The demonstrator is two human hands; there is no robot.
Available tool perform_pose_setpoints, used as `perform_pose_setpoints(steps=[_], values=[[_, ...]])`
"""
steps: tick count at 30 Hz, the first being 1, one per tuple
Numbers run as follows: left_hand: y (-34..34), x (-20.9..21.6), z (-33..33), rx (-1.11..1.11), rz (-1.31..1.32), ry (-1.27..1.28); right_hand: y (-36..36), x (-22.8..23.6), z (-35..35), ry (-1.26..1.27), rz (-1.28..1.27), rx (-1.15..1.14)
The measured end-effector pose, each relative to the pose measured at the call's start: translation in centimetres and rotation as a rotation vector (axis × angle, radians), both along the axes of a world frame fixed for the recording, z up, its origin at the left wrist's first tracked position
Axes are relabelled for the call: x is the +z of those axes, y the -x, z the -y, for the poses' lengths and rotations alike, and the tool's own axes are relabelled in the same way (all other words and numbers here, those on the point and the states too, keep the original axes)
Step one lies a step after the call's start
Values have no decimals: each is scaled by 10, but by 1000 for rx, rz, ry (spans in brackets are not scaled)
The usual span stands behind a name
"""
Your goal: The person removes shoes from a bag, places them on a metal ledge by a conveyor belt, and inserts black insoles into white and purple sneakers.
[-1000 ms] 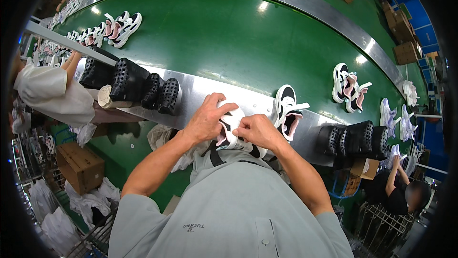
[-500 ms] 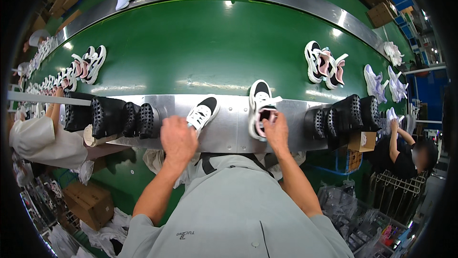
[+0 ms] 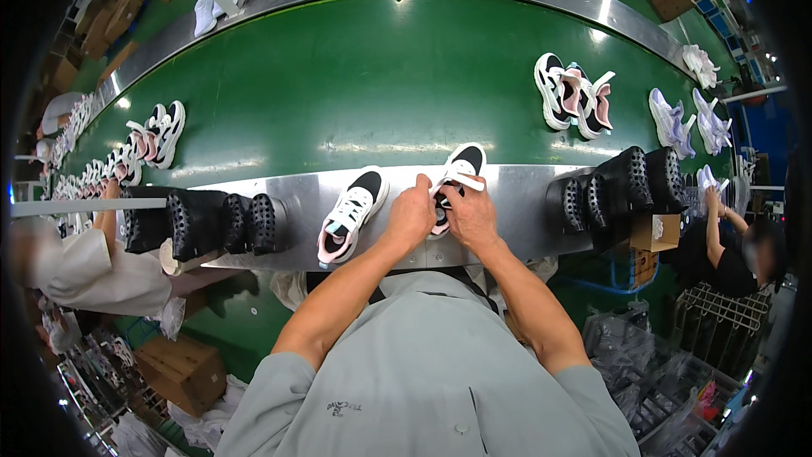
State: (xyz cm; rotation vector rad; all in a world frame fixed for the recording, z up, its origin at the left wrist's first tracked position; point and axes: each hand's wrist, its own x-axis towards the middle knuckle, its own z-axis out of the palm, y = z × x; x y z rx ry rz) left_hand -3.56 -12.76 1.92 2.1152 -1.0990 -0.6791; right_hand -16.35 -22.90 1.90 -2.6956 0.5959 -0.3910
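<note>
Two white-and-black sneakers with pink linings rest on the metal ledge before me, toes pointing away. Both my hands are at the right sneaker (image 3: 466,158). My left hand (image 3: 411,213) pinches the left side of its opening. From the right, my right hand (image 3: 472,216) closes on the area by its tongue and strap, with fingertips partly inside the opening. The exact grip of those fingertips is hidden. Untouched, the left sneaker (image 3: 353,210) lies just left of my left hand, its pink collar toward me.
Black studded blocks flank the ledge (image 3: 296,237) on the left (image 3: 196,224) and right (image 3: 626,182). Beyond it, the green belt (image 3: 338,76) carries a sneaker pair (image 3: 573,98) and lilac shoes (image 3: 672,123). People work at both sides; a cardboard box (image 3: 179,372) stands lower left.
My left hand has left the left sneaker and moved right to the right sneaker's opening. My right hand has shifted slightly left and up. The sneaker pair on the belt's left sits slightly lower in view.
</note>
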Motion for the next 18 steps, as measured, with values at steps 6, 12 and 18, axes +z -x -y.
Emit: perform_pose_setpoints(steps=[6,12,18], values=[[13,43,-6,-269,437,178,10,27,-35,-407,29,-498],[-9,37,12,-597,616,270,10,-15,-39,-695,36,-621],[-24,29,-3,-842,669,237,7,-3,-53,-640,-11,-558]])
